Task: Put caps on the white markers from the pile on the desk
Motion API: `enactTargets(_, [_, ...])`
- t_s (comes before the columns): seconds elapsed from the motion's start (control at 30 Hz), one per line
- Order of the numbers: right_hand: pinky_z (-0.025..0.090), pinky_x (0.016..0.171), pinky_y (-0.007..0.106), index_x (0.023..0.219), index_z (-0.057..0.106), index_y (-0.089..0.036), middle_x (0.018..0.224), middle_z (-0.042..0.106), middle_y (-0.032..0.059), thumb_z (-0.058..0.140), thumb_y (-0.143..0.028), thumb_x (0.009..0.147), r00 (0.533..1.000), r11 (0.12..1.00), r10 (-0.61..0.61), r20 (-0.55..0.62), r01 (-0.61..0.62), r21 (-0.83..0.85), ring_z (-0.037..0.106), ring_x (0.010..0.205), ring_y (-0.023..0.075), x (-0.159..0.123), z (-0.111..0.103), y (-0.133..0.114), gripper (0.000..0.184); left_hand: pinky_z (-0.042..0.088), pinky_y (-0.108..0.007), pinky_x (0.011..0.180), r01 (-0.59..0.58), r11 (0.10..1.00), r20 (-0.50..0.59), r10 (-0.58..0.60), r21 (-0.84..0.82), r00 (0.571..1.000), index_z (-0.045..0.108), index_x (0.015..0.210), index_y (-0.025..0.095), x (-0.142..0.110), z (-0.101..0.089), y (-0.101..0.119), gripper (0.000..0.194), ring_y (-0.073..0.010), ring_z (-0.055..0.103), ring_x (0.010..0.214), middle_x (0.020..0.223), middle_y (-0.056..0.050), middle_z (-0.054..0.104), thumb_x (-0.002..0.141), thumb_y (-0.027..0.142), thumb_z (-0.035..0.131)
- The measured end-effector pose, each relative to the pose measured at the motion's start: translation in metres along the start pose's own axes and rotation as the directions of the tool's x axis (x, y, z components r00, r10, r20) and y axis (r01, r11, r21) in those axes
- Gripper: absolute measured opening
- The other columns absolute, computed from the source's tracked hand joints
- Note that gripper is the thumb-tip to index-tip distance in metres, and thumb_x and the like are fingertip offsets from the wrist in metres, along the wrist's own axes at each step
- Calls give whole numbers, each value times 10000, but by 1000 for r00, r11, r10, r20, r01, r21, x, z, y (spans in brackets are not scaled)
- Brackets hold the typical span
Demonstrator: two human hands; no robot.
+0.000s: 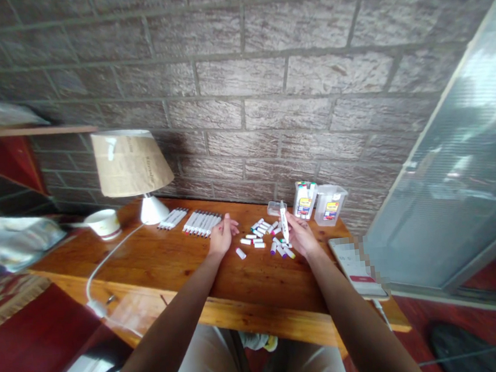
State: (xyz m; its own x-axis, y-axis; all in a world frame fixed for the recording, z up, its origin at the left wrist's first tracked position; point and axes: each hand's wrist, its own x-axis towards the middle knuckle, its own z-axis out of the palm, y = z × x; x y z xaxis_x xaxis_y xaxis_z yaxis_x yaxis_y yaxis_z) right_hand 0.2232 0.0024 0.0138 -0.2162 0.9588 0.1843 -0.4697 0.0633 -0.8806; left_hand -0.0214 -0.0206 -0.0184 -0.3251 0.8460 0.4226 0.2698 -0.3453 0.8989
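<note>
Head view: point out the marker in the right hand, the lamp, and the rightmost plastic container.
Marker (283,222): head view, on its white barrel.
Lamp (133,165): head view, on its tan shade.
Rightmost plastic container (331,208): head view, on its front label.

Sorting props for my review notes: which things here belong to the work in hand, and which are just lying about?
Part of the work, apparently:
white marker in the grip of the right hand;
loose marker caps;
marker rows near the left hand;
plastic box of markers;
clear plastic box beside it.

Just lying about:
table lamp;
white cup;
phone or tablet.
</note>
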Motion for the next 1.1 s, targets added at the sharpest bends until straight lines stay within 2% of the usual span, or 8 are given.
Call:
enactTargets(0.13, [422,427,219,935,745,-223,763,715,-3,828,-469,684,998,998,55,14,-55,25,481,475,77,-1,-1,0,360,501,-308,618,-3,1000,13,3,-21,1000,673,737,171,1,1,-4,638,-173,624,569,586,-50,667,928,676,334])
enactTargets(0.27, [493,504,241,938,731,-234,824,736,10,810,-414,699,997,996,75,20,-76,49,558,549,108,1,-1,1,310,498,-306,626,-7,1000,21,7,-6,1000,676,744,175,3,1,-6,616,-169,614,564,586,-45,669,932,662,349])
enactTargets(0.37, [545,596,278,907,720,-228,864,747,31,812,-345,659,995,996,89,39,-89,11,631,642,148,1,0,1,289,501,-307,618,-11,1000,14,11,-2,1000,670,734,183,3,1,-5,612,-171,613,558,578,-42,670,930,665,348])
enactTargets(0.47, [550,620,284,877,721,-220,853,749,38,827,-302,605,995,996,92,36,-93,10,646,666,158,1,3,2,303,503,-307,606,-14,1000,10,14,-9,1000,667,728,183,3,2,-4,615,-171,613,551,574,-42,668,923,674,354])
enactTargets(0.7, [500,578,198,847,728,-219,742,729,-10,865,-284,584,991,992,111,78,-115,49,634,612,96,-1,12,9,304,503,-310,603,-40,999,22,39,33,999,662,735,177,-1,1,-1,640,-172,616,550,569,-45,659,911,702,340])
enactTargets(0.83, [469,527,191,817,743,-202,773,745,16,877,-297,569,992,994,97,75,-100,35,675,664,127,-2,13,11,297,508,-311,606,-40,996,9,40,78,999,655,745,181,0,0,0,669,-175,627,557,564,-45,655,918,712,286])
enactTargets(1.0, [369,481,182,815,756,-186,785,749,30,860,-298,587,992,997,63,114,-56,-60,695,716,147,-2,14,16,274,502,-309,609,-44,995,-1,44,90,999,660,763,171,-1,0,0,663,-172,616,552,566,-45,651,931,690,284])
enactTargets(1.1, [342,473,185,835,764,-186,797,748,36,835,-312,628,986,992,45,159,-25,-127,693,719,151,-2,18,20,253,502,-314,630,-97,989,6,97,109,995,674,789,172,-5,-1,5,626,-181,627,586,600,-48,664,952,645,299])
